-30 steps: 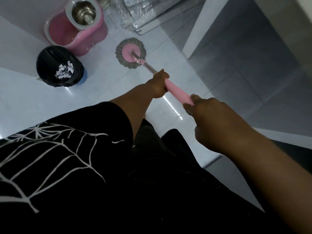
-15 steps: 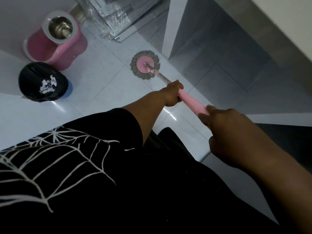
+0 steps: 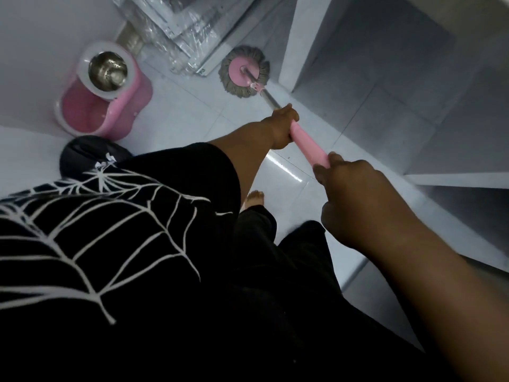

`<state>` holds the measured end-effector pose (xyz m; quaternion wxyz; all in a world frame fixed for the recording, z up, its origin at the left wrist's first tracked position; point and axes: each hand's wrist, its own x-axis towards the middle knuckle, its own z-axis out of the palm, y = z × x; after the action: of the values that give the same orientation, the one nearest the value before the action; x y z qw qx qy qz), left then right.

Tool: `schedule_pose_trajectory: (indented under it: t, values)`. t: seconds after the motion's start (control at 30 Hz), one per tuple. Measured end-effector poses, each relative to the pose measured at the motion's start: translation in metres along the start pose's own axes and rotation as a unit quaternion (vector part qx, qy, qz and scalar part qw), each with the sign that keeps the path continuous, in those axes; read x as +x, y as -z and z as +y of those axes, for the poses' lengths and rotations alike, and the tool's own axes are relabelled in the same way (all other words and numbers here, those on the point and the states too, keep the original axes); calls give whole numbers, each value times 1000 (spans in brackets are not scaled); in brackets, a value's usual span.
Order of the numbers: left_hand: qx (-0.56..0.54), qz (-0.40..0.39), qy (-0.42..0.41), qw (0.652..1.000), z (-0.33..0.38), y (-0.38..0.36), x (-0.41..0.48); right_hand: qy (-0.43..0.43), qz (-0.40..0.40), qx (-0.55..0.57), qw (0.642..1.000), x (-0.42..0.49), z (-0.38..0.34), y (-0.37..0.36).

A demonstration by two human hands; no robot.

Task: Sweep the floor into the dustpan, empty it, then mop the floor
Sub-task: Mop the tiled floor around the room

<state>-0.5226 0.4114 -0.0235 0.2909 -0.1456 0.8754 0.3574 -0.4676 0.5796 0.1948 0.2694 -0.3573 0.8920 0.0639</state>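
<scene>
Your left hand (image 3: 281, 125) curls around the mop handle (image 3: 308, 146) where its pink sleeve meets the bare metal shaft. Your right hand (image 3: 355, 199) grips the near end of that same sleeve, fingers closed round it. The handle slopes away from you to the mop head (image 3: 243, 71), which lies flat on the white tiled floor (image 3: 192, 114). The head sits between a white column (image 3: 305, 37) and a stack of plastic-wrapped panels (image 3: 187, 31). The pink spin bucket (image 3: 107, 97) stands to the left, apart from the mop head. A black-bagged bin (image 3: 91, 153) sits just in front of it, partly hidden by your sleeve.
</scene>
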Motion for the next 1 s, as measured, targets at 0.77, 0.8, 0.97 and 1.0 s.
schedule_pose_trajectory:
  t: [0.77, 0.8, 0.97, 1.0]
  values:
    - [72, -87, -66, 991, -31, -130, -147, -82, -7, 129, 988, -171, -91, -119]
    - [87, -93, -77, 989, -35, -145, -165, -85, -13, 134, 987, -191, -101, -128]
    - [88, -113, -112, 983, -50, -200, -242, -99, -56, 158, 981, -269, -137, -161]
    - [87, -114, -117, 983, -50, -205, -251, -103, -56, 157, 981, -277, -139, -164]
